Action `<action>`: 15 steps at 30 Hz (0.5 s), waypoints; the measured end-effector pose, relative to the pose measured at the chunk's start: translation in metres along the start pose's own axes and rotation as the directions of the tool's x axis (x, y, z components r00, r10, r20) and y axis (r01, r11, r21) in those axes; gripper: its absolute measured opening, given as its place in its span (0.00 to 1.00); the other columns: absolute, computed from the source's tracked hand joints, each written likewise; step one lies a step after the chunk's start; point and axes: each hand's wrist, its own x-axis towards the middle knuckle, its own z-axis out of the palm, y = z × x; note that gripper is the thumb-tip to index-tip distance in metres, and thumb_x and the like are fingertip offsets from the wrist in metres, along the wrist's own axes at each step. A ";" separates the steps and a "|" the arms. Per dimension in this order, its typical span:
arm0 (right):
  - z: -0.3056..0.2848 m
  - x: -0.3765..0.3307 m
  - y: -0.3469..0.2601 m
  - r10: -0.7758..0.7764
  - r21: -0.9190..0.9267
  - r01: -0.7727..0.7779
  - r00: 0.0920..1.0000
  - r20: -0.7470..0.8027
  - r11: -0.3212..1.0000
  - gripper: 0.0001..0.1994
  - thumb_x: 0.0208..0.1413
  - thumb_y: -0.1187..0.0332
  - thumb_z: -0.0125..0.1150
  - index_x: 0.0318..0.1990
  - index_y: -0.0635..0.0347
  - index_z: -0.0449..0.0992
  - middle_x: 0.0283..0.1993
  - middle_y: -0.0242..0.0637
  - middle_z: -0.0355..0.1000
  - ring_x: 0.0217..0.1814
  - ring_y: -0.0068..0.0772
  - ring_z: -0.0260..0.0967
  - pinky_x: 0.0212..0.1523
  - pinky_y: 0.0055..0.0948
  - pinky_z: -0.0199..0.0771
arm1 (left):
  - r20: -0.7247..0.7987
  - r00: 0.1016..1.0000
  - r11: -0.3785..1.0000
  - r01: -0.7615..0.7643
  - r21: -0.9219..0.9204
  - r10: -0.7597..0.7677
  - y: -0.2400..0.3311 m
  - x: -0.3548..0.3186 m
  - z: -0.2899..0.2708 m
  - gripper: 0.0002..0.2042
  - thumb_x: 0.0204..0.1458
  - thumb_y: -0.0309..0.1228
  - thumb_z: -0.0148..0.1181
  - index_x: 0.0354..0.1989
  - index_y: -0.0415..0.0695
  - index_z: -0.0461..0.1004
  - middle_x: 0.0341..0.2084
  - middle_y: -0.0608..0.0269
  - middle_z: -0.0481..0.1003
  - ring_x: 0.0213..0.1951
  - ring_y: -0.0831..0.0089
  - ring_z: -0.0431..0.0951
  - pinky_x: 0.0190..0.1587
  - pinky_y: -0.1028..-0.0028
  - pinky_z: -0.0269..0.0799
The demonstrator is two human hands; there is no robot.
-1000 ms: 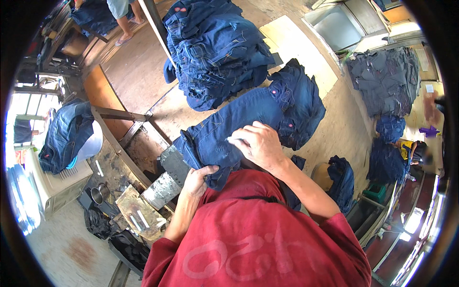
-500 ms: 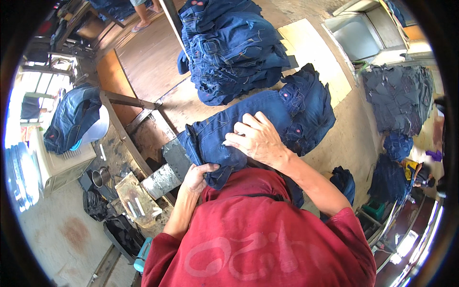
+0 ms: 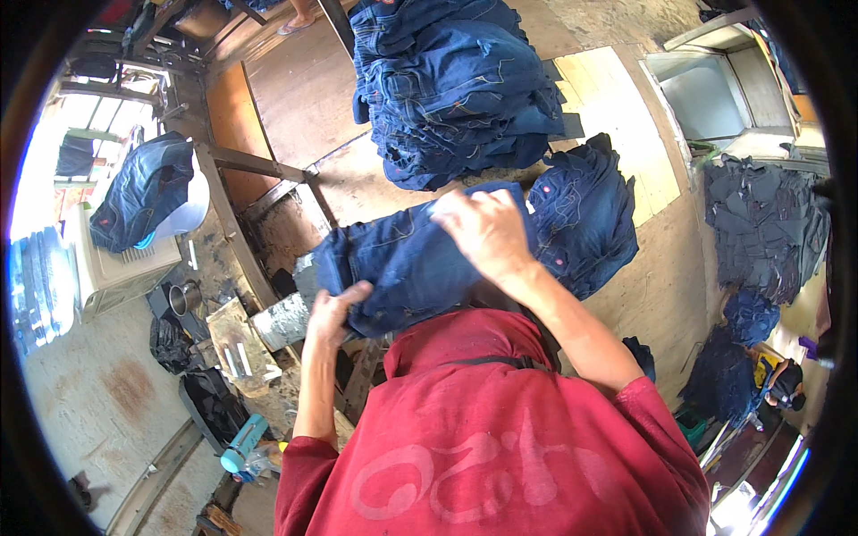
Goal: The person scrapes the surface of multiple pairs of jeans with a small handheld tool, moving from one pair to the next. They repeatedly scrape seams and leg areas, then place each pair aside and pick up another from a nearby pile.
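Note:
A dark blue denim garment (image 3: 402,259), apparently a trouser leg, lies stretched over the end of a narrow grey-wrapped board (image 3: 284,322). My left hand (image 3: 331,314) grips its near left edge, thumb on top of the cloth and fingers mostly hidden beneath. Over the right part of the same leg is my right hand (image 3: 487,234), its fingers bent but smeared by motion, so I cannot make out whether they hold anything. Bunched denim (image 3: 585,219) lies just to the right of the stretched leg.
A tall pile of folded jeans (image 3: 456,94) stands ahead. On the left, a worn bench carries white chalk-like sticks (image 3: 237,359), a metal cup (image 3: 185,297) and another denim piece (image 3: 147,192). Dark grey garments (image 3: 764,223) lie at right, near another person (image 3: 785,384).
The stretched leg has shifted left along the board, with my left hand on it. My right hand has moved up toward the cloth's far edge. The whole view has shifted a little.

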 end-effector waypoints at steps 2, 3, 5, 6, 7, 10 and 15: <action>-0.015 -0.016 0.048 0.337 0.031 -0.346 0.927 0.164 0.938 0.11 0.71 0.56 0.65 0.49 0.50 0.77 0.35 0.37 0.84 0.40 0.46 0.84 0.41 0.47 0.78 | -0.421 0.791 0.895 -0.366 0.256 0.444 0.009 -0.005 0.011 0.40 0.47 0.38 0.86 0.62 0.32 0.65 0.50 0.48 0.74 0.49 0.56 0.77 0.60 0.57 0.73; -0.019 -0.026 0.069 0.474 0.024 -0.488 0.857 0.204 0.873 0.14 0.70 0.55 0.67 0.51 0.52 0.76 0.38 0.39 0.85 0.43 0.47 0.84 0.43 0.48 0.80 | -0.518 0.263 0.568 -0.549 0.613 0.814 0.013 -0.005 0.025 0.31 0.52 0.36 0.84 0.53 0.36 0.67 0.42 0.57 0.71 0.44 0.60 0.74 0.56 0.59 0.72; -0.015 -0.053 0.097 0.435 0.051 -0.444 0.892 0.120 0.895 0.17 0.68 0.53 0.70 0.52 0.53 0.75 0.42 0.42 0.85 0.46 0.48 0.84 0.46 0.48 0.81 | -0.389 0.061 0.340 -0.624 0.704 0.919 0.005 -0.015 0.061 0.24 0.52 0.31 0.83 0.48 0.37 0.73 0.40 0.56 0.74 0.47 0.59 0.76 0.58 0.60 0.70; -0.012 -0.067 0.105 0.447 0.051 -0.454 0.888 0.111 0.889 0.18 0.67 0.52 0.71 0.52 0.53 0.75 0.44 0.43 0.85 0.47 0.49 0.84 0.48 0.48 0.82 | -0.147 0.122 0.191 -0.679 0.709 0.982 -0.002 -0.015 0.087 0.20 0.49 0.31 0.83 0.45 0.41 0.78 0.41 0.55 0.77 0.49 0.55 0.77 0.58 0.58 0.71; -0.003 -0.079 0.109 0.425 0.106 -0.442 0.893 0.149 0.891 0.23 0.59 0.50 0.78 0.53 0.52 0.77 0.46 0.40 0.84 0.48 0.47 0.83 0.48 0.45 0.81 | 0.104 0.156 0.033 -0.688 0.725 0.982 -0.010 -0.010 0.116 0.16 0.48 0.34 0.83 0.42 0.46 0.83 0.43 0.56 0.80 0.52 0.54 0.78 0.58 0.55 0.70; 0.027 -0.102 0.110 0.251 0.049 -0.250 0.968 -0.029 0.967 0.19 0.53 0.55 0.82 0.49 0.51 0.87 0.39 0.30 0.82 0.43 0.37 0.79 0.47 0.39 0.75 | 0.385 0.263 -0.137 -0.643 0.754 0.884 -0.032 0.013 0.178 0.16 0.51 0.41 0.80 0.44 0.49 0.85 0.47 0.63 0.80 0.51 0.56 0.77 0.57 0.56 0.68; 0.040 -0.110 0.124 0.044 -0.108 -0.054 0.995 -0.090 0.993 0.10 0.52 0.69 0.75 0.40 0.49 0.81 0.33 0.25 0.78 0.37 0.33 0.75 0.42 0.37 0.67 | 0.458 0.196 -0.230 -0.658 0.717 0.867 -0.042 0.051 0.187 0.08 0.57 0.33 0.73 0.40 0.45 0.82 0.43 0.61 0.79 0.46 0.58 0.77 0.51 0.60 0.71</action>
